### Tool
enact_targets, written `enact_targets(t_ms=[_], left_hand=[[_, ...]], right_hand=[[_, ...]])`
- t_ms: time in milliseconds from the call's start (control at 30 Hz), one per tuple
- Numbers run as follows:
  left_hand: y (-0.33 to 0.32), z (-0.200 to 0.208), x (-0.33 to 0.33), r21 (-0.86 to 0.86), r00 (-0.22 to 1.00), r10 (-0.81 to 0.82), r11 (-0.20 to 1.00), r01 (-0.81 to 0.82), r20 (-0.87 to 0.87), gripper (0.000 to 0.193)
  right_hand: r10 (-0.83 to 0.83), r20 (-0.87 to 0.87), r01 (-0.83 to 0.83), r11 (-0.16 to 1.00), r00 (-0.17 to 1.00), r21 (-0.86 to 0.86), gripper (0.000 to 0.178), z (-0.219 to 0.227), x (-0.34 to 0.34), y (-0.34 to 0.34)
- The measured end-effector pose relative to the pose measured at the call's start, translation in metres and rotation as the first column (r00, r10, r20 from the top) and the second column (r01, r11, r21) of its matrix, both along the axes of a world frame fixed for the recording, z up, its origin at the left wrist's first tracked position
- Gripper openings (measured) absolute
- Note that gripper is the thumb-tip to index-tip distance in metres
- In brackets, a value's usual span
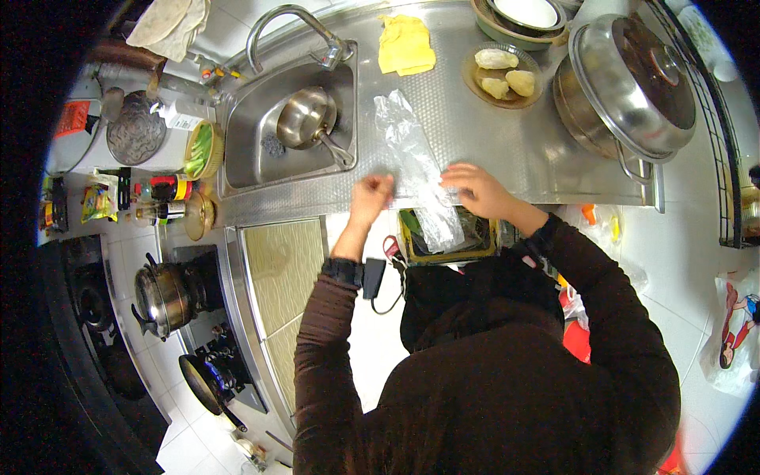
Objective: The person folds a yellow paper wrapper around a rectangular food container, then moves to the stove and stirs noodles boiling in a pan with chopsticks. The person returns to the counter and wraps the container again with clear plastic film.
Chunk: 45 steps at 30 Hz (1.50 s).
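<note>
A long crumpled clear plastic bag [417, 162] lies across the steel counter, and its near end hangs over the front edge. Left of it is my left hand [372, 196], slightly blurred, with the fingers curled together; anything between them is hidden. My right hand [478, 190] reaches in from the other side, fingers stretched apart, the tips at the bag's right edge. Below the hanging end stands a yellow-rimmed bin [451, 257], with dark and green contents partly hidden by the plastic.
A steel pan [307, 119] sits in the sink [245, 166] at left. Behind are a yellow cloth [406, 45], a plate [477, 81] with three pale peeled pieces, and stacked bowls [518, 33]. A large lidded steamer [621, 87] occupies the right. Pots stand on the stove [252, 388].
</note>
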State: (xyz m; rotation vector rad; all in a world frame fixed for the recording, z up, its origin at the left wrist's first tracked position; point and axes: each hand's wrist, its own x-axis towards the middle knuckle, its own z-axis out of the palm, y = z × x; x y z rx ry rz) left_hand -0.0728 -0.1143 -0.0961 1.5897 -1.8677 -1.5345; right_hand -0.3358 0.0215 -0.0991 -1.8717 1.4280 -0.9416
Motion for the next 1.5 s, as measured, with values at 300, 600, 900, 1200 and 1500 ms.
enact_targets(t_ms=[300, 600, 900, 1200, 1500], left_hand=[[-0.097, -0.037, -0.067, -0.228, 0.958, 0.256, 0.948, -0.223, 0.128, 0.060], [-0.108, -0.040, -0.061, 0.110, 0.969, 0.234, 0.968, -0.225, -0.080, 0.024], [-0.105, -0.012, -0.037, 0.403, 0.846, 0.355, 0.896, -0.186, -0.397, 0.029], [-0.098, -0.001, -0.047, 0.531, 0.796, 0.283, 0.846, 0.056, -0.535, 0.031], [-0.099, -0.002, -0.061, 0.515, 0.742, 0.327, 0.857, 0.028, -0.585, 0.033]], right_hand=[[-0.523, 0.038, 0.499, 0.831, 0.852, 0.245, 0.045, -0.023, 0.008, -0.150], [-0.365, -0.061, 0.353, 0.824, 0.929, 0.443, 0.029, -0.042, 0.001, -0.179], [-0.469, 0.523, -0.003, 0.742, 0.712, 0.670, 0.035, -0.022, -0.003, -0.175], [-0.263, 0.464, -0.092, 0.784, 0.846, 0.614, 0.033, -0.036, -0.002, -0.195], [-0.250, 0.564, -0.070, 0.872, 0.787, 0.485, 0.021, -0.020, -0.009, -0.184]])
